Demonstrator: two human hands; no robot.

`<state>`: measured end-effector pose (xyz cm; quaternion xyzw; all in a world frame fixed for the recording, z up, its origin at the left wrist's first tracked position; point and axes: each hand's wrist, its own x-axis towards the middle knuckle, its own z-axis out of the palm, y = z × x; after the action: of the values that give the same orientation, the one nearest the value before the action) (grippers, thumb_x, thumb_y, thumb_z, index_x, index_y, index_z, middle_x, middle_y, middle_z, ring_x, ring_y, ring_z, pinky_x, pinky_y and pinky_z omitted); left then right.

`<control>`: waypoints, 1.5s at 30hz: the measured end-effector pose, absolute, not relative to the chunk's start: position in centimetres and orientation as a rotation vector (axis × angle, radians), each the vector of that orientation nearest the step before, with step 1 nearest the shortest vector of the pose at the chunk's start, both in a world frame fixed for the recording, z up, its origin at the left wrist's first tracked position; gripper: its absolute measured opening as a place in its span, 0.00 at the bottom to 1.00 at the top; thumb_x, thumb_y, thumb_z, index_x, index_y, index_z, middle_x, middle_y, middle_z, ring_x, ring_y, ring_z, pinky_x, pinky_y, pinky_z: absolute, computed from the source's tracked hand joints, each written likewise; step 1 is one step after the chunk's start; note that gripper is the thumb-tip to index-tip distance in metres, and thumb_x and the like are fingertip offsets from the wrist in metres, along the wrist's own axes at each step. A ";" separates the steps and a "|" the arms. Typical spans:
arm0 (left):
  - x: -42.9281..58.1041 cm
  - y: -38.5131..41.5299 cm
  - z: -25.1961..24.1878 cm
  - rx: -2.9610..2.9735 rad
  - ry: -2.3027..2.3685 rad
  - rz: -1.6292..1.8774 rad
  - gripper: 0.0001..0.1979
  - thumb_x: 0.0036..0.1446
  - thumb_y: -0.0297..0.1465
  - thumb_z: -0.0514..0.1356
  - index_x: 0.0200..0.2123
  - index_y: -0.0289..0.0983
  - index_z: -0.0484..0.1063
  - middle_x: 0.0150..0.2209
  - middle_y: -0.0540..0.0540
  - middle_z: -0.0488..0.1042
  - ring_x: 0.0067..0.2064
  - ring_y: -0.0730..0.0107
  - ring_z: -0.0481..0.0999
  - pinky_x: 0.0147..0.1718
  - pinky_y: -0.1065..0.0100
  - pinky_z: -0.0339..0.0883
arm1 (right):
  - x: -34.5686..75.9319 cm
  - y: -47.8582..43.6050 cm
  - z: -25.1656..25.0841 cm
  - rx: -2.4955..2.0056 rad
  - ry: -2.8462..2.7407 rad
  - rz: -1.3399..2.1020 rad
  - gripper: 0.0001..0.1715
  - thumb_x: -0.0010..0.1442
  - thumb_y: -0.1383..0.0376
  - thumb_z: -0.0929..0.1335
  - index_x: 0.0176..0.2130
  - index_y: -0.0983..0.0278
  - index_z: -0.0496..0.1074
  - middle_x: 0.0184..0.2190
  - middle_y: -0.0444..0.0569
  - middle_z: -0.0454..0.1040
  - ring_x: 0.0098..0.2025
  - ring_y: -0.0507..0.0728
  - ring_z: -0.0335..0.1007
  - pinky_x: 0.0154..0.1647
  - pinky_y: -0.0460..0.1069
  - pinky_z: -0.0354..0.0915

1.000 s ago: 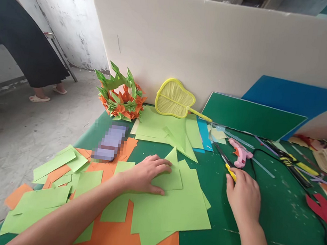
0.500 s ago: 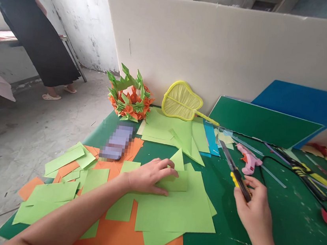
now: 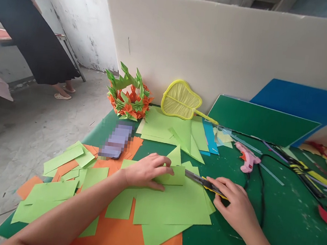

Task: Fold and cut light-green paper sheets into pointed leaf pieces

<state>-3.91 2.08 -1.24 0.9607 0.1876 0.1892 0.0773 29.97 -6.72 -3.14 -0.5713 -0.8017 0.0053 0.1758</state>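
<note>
My right hand [image 3: 234, 202] grips a yellow-and-black utility knife [image 3: 211, 185], its blade pointing left. The blade tip meets the right edge of a small folded piece of green paper [image 3: 177, 176]. My left hand [image 3: 150, 171] holds that folded piece down, fingers curled over it and thumb in front. Beneath it lies a larger sheet of green paper [image 3: 167, 208], on top of more green sheets and a big sheet of orange paper [image 3: 125, 239]. My palm hides part of the fold.
Cut green pieces [image 3: 52, 192] cover the left side. Behind are a phone [image 3: 118, 140], an orange-green paper crown [image 3: 129, 98] and a yellow fan [image 3: 181, 100]. A pink glue gun [image 3: 247, 158] with its cord lies right, near pliers [image 3: 306, 175]. A person [image 3: 31, 31] stands far left.
My right hand has swung the knife left and down, from upright above the table to the folded paper's edge. The left hand stays on the paper. The person at left has shifted a foot.
</note>
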 end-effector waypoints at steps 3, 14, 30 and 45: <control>-3.9 2.2 -1.3 2.878 0.570 0.560 0.25 0.60 0.48 0.58 0.53 0.38 0.65 0.48 0.39 0.66 0.46 0.58 0.69 0.47 0.61 0.60 | 29.3 -6.8 -2.9 -1.549 -2.308 0.022 0.27 0.59 0.68 0.62 0.57 0.52 0.68 0.47 0.49 0.72 0.46 0.61 0.70 0.47 0.56 0.66; -3.6 2.7 -0.8 2.725 0.521 0.488 0.23 0.63 0.47 0.55 0.54 0.40 0.66 0.53 0.40 0.71 0.53 0.57 0.69 0.56 0.59 0.57 | 26.6 -6.0 -2.3 -1.454 -2.387 0.066 0.20 0.68 0.62 0.62 0.57 0.51 0.69 0.45 0.50 0.74 0.48 0.60 0.70 0.47 0.56 0.66; -3.5 2.9 -0.9 2.586 0.630 0.464 0.15 0.69 0.31 0.47 0.50 0.43 0.72 0.52 0.45 0.74 0.52 0.65 0.73 0.54 0.62 0.58 | 27.0 -5.7 -2.4 -1.380 -2.426 0.141 0.22 0.67 0.67 0.62 0.57 0.50 0.70 0.44 0.50 0.73 0.45 0.59 0.70 0.40 0.53 0.70; -3.5 3.4 -0.8 2.531 0.627 0.418 0.14 0.69 0.34 0.49 0.48 0.44 0.73 0.53 0.45 0.74 0.53 0.64 0.72 0.53 0.62 0.54 | 28.1 -6.3 -2.3 -1.344 -2.440 0.253 0.22 0.67 0.66 0.62 0.58 0.51 0.68 0.41 0.50 0.72 0.43 0.59 0.69 0.39 0.53 0.70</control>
<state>-3.48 3.43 -0.77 0.9286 0.2299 0.1533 0.2477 28.09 -6.27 -2.32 -0.4733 -0.8594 0.0891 0.1715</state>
